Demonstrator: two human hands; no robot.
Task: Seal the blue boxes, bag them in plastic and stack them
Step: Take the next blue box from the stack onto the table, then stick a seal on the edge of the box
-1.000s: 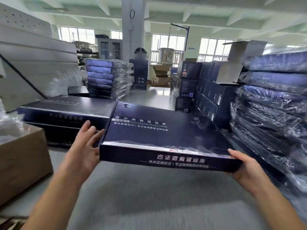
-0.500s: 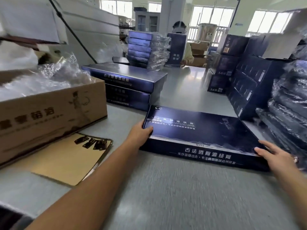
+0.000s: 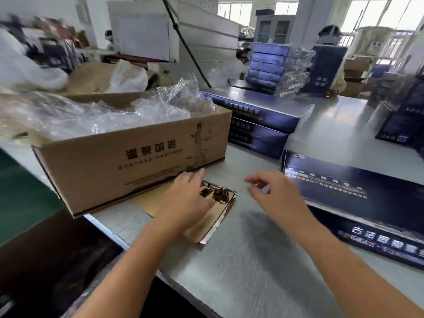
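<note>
A flat blue box with white lettering lies on the grey table at the right, with no hand on it. My left hand rests on a tan backing sheet, its fingers straight beside several small dark stickers. My right hand hovers just right of the sheet with fingers loosely curled and nothing visible in them. Two more blue boxes are stacked behind. A pile of bagged blue boxes stands farther back.
An open cardboard carton full of clear plastic bags sits at the left, against the sheet. Dark upright boxes stand at the right. The table edge runs diagonally below my left arm. Another person works at the far end.
Both hands have let go of the blue box, which now lies on the table, and moved left to the sticker sheet. My view has swung left and down.
</note>
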